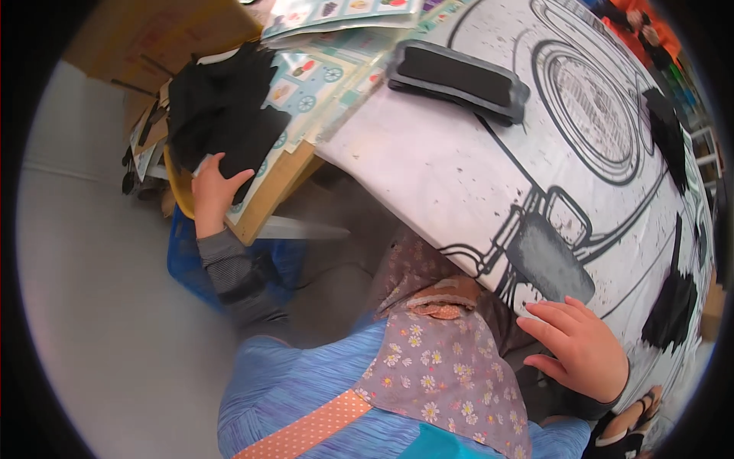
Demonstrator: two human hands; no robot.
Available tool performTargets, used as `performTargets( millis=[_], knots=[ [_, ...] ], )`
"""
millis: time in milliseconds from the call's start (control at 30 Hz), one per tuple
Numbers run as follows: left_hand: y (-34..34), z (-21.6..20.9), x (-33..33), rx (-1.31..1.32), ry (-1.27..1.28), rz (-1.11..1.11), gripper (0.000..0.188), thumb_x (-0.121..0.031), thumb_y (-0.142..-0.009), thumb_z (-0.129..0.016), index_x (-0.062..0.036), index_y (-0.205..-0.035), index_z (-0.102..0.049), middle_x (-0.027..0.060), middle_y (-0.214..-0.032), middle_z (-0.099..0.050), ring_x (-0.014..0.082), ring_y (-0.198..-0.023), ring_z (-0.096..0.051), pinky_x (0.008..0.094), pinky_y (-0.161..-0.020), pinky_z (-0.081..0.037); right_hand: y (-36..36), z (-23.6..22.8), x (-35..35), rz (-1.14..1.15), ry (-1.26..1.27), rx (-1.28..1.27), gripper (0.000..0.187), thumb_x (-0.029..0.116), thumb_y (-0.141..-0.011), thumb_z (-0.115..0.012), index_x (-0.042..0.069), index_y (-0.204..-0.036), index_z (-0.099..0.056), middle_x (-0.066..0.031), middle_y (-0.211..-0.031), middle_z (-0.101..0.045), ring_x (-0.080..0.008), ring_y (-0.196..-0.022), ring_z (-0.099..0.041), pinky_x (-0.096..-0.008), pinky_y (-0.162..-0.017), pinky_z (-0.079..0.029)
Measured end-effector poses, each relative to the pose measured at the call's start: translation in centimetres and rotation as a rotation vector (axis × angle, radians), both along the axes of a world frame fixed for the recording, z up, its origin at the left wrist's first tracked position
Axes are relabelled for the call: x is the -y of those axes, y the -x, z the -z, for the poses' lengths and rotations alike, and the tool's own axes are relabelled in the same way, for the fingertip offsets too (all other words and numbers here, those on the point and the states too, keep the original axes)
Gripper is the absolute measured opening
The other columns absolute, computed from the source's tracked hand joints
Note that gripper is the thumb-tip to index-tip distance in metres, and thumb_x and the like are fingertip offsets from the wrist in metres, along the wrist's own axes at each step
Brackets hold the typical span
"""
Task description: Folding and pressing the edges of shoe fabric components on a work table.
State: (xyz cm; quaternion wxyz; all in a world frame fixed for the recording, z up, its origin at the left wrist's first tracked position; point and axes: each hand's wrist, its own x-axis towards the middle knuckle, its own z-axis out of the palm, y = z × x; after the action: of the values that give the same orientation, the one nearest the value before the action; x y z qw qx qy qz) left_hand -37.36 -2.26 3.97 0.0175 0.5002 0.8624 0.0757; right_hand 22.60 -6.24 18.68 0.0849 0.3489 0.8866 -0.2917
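At the left, my left hand (216,193) reaches to a pile of black cloth pieces (222,107), its thumb and forefinger spread apart at the lower edge of the pile. I see nothing gripped in it. My right hand (577,348) is over the near edge of the table at the lower right, fingers stretched and holding nothing. Just beyond its fingertips lies a grey rounded shape (550,256); whether it is printed or a loose piece I cannot tell. A stack of black rectangular pads with grey edges (459,80) rests farther back on the white printed table cover (405,153).
Patterned sheets (336,19) are stacked at the back left above a wooden board edge (279,191). A blue crate (195,264) stands below, and a cardboard box (153,38) behind. More black pieces (669,306) lie at the right. Another person in orange (650,34) is at the far right.
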Motion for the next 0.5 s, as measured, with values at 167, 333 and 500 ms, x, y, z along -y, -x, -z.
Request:
performTargets(
  millis=[167,333,500],
  knots=[
    [-1.8,1.1,1.0,-0.201,-0.182,0.026,0.064,-0.044,-0.081,-0.086,-0.0075,-0.131,-0.070,0.0126,-0.150,-0.058,0.0343,-0.136,-0.056,0.0487,-0.112,-0.041,-2.5,2.0,3.5,0.128,-0.011,-0.062,0.059,0.023,-0.083,-0.082,0.008,-0.137,-0.063,-0.0128,-0.138,-0.063,-0.0350,-0.121,-0.062,-0.0526,-0.109,-0.047],
    [-1.0,1.6,-0.9,-0.186,-0.268,0.091,0.054,-0.038,-0.080,-0.088,-0.0070,-0.121,-0.072,0.0133,-0.134,-0.067,0.0342,-0.125,-0.063,0.0436,-0.105,-0.047,-4.6,4.9,7.1,0.343,0.001,-0.148,0.059,0.017,-0.083,-0.082,0.004,-0.137,-0.063,-0.0168,-0.140,-0.062,-0.0364,-0.121,-0.060,-0.0448,-0.103,-0.049],
    [-1.4,-2.1,2.0,-0.029,-0.394,0.144,0.030,-0.021,-0.098,-0.076,0.0004,-0.117,-0.067,0.0137,-0.108,-0.071,0.0232,-0.101,-0.067,0.0352,-0.094,-0.052,-5.2,7.1,7.8,0.421,-0.077,-0.226,0.051,0.017,-0.085,-0.080,0.005,-0.133,-0.065,-0.0143,-0.136,-0.065,-0.0353,-0.121,-0.062,-0.0495,-0.106,-0.048]
  ],
)
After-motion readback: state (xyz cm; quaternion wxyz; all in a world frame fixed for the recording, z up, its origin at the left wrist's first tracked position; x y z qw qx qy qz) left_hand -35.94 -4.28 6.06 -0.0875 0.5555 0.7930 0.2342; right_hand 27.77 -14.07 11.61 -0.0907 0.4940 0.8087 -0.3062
